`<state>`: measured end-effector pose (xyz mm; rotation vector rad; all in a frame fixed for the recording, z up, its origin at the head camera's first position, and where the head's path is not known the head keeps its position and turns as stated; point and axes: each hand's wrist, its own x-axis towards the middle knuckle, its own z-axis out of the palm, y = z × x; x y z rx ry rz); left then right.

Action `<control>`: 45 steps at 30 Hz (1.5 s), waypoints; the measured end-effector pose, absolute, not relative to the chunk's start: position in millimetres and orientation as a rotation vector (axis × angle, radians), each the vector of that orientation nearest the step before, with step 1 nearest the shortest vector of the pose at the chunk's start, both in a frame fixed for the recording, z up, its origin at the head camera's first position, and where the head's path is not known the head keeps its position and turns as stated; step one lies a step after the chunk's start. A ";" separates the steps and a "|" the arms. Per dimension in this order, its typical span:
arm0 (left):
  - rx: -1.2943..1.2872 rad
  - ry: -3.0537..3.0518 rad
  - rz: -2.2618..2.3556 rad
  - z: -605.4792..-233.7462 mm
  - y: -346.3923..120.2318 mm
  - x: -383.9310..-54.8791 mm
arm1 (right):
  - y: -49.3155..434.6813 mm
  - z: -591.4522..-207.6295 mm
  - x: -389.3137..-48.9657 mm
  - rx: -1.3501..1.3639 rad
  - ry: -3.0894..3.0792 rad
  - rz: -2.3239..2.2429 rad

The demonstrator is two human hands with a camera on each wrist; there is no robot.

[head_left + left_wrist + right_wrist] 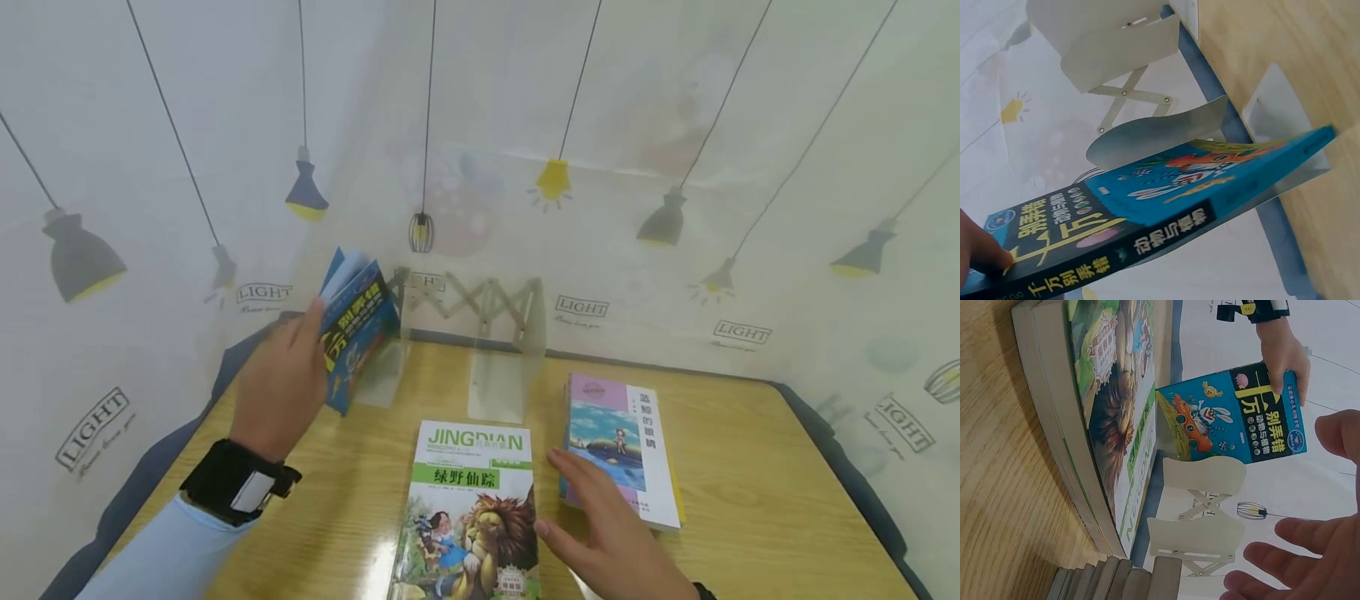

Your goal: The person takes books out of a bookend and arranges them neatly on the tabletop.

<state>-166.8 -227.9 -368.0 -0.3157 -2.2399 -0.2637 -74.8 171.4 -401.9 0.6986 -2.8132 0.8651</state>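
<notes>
A blue and black children's book (360,329) stands on end in my left hand (279,383), whose thumb and fingers grip its upper part. In the left wrist view the thumb (982,247) lies on the cover, and the book's lower end slants toward the tabletop beside a bookend plate. The cream folding bookend rack (510,367), with crossed metal struts, is just right of that book. My right hand (611,533) has its fingers spread and holds nothing. It hovers between a book with a lion cover (468,508) and a pink-and-white book (615,442).
The lion book tops a small stack (1079,444) in the right wrist view. Under the pink-and-white book, a yellow edge (678,492) shows. A light fabric backdrop (480,100) printed with lamps rises behind the wooden table (735,500).
</notes>
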 end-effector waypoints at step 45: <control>-1.144 -2.231 -1.199 -331.9 -183.0 -38.4 | 158.6 -400.6 -75.5 1.324 -2.827 1.540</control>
